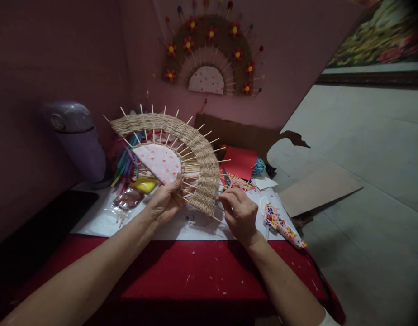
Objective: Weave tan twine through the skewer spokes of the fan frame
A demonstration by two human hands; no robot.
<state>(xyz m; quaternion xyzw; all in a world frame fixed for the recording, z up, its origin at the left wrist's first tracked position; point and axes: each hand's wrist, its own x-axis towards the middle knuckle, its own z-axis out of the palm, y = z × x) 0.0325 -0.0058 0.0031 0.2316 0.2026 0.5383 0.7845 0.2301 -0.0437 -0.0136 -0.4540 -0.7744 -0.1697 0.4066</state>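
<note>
A fan-shaped woven piece is held tilted above the table, its tan twine band threaded over thin wooden sticks that poke out past the outer edge. At its centre is a half circle of pale cloth with reddish dots. My left hand grips the piece by the lower corner of this half circle, thumb in front and fingers behind. Close to the band's lower right edge, the fingers of my right hand are pinched together. Whatever they hold is too small to make out.
A purple bottle stands at the left. Behind lie red sheets, loose sticks and blue yarn. A flower-patterned glue gun rests at the right edge of the white sheet. A similar decorated fan hangs on the wall.
</note>
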